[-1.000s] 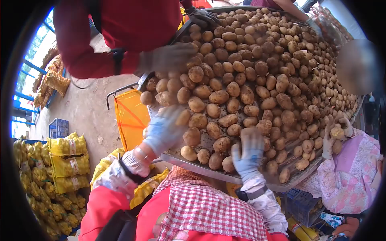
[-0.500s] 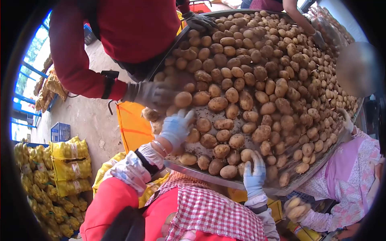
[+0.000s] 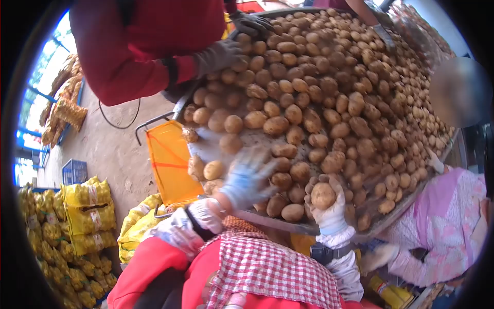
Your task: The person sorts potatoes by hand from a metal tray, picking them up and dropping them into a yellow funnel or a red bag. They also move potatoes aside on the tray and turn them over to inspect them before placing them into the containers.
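A large heap of potatoes [image 3: 312, 120] covers the metal sorting table [image 3: 260, 220] in front of me. My left hand [image 3: 249, 181], in a pale blue and white glove, is smeared by motion over the near left part of the table, its fingers spread and nothing seen in them. My right hand [image 3: 329, 208], gloved and palm up at the near edge, has its fingers curled round a single round potato [image 3: 323, 195]. Loose potatoes lie close to both hands, and bare metal shows between them at the left.
A co-worker's grey gloves [image 3: 218, 55] work at the far left edge; another gloved hand [image 3: 384, 37] is at the far right. A person in a floral sleeve [image 3: 437, 260] stands right. An orange sheet [image 3: 175, 154] hangs on a frame; yellow mesh sacks [image 3: 92, 211] are stacked left.
My left hand has swung right and nearer to me. My right hand has turned palm up with a potato in it. The co-worker's near glove has drawn back, and potatoes at the left have shifted.
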A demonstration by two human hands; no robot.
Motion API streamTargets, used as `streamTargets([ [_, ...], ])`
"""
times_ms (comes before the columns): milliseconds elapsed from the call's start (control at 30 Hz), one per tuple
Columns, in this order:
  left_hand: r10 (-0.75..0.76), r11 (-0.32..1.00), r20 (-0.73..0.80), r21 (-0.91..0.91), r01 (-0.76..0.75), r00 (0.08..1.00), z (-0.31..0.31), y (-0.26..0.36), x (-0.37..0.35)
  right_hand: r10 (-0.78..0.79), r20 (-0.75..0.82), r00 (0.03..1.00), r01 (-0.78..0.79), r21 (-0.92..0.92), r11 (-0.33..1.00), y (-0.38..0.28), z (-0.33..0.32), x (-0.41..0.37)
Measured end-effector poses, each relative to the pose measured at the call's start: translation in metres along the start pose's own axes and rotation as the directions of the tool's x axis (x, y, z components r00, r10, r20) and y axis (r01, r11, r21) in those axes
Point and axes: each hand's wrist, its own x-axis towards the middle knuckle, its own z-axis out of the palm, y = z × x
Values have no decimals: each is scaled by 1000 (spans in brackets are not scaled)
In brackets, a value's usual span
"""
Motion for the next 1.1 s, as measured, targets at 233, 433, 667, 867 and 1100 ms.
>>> streamTargets([
  [233, -367, 915, -8, 177, 362, 930, 13, -56, -45, -8, -30, 1000, 17, 316, 949, -4, 19, -18],
  [433, -269, 923, 134, 318, 216, 954, 19, -56, 12, -28, -235, 972, 102, 308, 946, -3, -37, -18],
  [667, -191, 965, 15, 186, 185, 982, 44, -61, 30, -252, -253, 934, 297, 157, 942, -7, -14, -46],
  [867, 141, 254, 87, -966, 49, 986, 42, 63, 15, -198, -6, 980, 198, -66, 978, 18, 10, -50],
  [1100, 44, 14, 250, -968, 250, 967, 1, 31, 1, -21, 185, 983, 82, -330, 941, 40, 61, -49],
])
